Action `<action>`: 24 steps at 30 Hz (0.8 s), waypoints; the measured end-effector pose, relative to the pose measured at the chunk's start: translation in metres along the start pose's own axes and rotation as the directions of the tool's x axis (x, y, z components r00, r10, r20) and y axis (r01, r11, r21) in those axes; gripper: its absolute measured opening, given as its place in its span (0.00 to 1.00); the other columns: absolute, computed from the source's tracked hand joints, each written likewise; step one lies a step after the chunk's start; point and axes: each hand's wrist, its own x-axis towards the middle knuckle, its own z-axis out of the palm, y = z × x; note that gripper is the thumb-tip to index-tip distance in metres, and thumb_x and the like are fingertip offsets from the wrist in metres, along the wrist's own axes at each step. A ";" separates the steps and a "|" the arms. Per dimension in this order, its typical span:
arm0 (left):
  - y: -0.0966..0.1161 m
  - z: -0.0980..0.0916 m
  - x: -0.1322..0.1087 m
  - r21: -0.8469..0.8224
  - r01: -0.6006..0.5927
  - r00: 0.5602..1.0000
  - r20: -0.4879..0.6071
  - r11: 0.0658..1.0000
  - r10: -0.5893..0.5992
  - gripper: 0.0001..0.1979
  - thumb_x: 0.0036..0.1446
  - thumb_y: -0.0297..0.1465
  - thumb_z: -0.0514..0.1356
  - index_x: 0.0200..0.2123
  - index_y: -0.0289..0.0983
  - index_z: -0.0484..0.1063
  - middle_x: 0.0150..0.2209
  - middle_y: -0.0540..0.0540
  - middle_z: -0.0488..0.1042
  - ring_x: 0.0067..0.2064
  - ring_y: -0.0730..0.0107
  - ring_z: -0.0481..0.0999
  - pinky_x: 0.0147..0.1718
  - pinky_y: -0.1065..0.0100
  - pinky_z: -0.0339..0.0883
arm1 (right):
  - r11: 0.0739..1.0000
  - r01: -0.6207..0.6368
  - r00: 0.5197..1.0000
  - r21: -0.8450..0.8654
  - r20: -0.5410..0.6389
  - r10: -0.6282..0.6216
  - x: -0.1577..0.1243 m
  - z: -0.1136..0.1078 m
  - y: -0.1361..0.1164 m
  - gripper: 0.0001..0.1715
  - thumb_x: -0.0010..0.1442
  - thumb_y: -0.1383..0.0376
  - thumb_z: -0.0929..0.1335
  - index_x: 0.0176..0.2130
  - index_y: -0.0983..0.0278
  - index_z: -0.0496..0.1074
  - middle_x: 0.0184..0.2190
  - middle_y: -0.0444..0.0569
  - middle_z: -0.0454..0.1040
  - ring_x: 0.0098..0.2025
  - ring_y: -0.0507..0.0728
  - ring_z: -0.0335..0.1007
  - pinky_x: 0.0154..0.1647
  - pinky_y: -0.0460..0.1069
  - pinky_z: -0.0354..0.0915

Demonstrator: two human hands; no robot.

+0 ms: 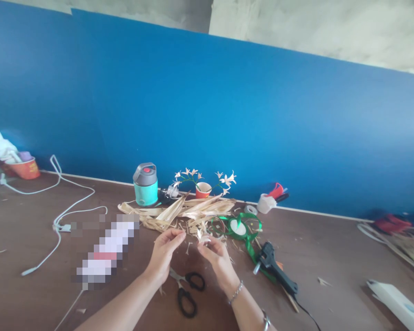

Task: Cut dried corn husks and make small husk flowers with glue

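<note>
Evidently white flower (202,237) pinched in right grip (221,262), left grip (164,253) pressed together, cup print (30,168) unreadable

Left hand (163,255) and its forearm are bare. Right hand (221,264) is bare; its wrist wears a slim silver-toned link bracelet (236,293). Farther up: shiny silver-toned bangle (266,320), partly out of view.

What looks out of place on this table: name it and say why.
Mostly litter: pale scraps lie strewn over the tabletop, green ribbon trails untidily off its spool toward the glue gun, and the scissors lie with handles spread beside the left hand. I see no spill.
</note>
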 end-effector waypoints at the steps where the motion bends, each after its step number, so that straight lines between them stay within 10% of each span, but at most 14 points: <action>1: 0.000 0.000 -0.001 -0.003 0.000 1.000 0.008 1.000 0.000 0.10 0.39 0.34 0.68 0.23 0.35 0.73 0.20 0.54 0.68 0.23 0.77 0.62 0.24 0.74 0.54 | 1.000 0.005 1.000 -0.007 0.001 -0.005 0.000 0.000 0.000 0.09 0.47 0.61 0.71 0.25 0.64 0.70 0.25 0.44 0.67 0.30 0.52 0.60 0.33 0.45 0.58; 24: 0.003 0.002 -0.003 0.048 -0.010 0.986 0.166 0.999 0.002 0.09 0.44 0.33 0.65 0.21 0.35 0.69 0.22 0.52 0.68 0.26 0.74 0.64 0.27 0.73 0.58 | 0.997 0.050 0.996 -0.062 0.075 -0.045 -0.002 0.005 -0.012 0.10 0.48 0.61 0.71 0.22 0.64 0.69 0.22 0.42 0.65 0.27 0.51 0.58 0.30 0.46 0.57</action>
